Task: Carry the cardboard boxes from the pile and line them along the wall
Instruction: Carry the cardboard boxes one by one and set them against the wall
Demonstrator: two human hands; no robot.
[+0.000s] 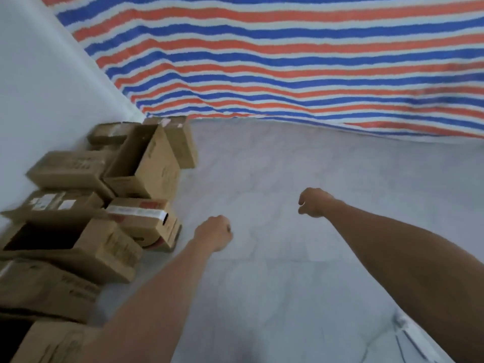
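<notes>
Several brown cardboard boxes stand bunched along the white wall on the left, some stacked. Two are open on top: a tall one and a wide one. A small box with white tape and a red band sits at the pile's right edge. My left hand hovers over the floor just right of that small box, fingers curled into a fist, holding nothing. My right hand is further right, also curled and holding nothing. Both arms reach forward.
Pale grey floor spreads to the right of the boxes. A red, white and blue striped tarpaulin hangs across the far side, meeting the white wall at the corner. A thin white object lies at the lower right.
</notes>
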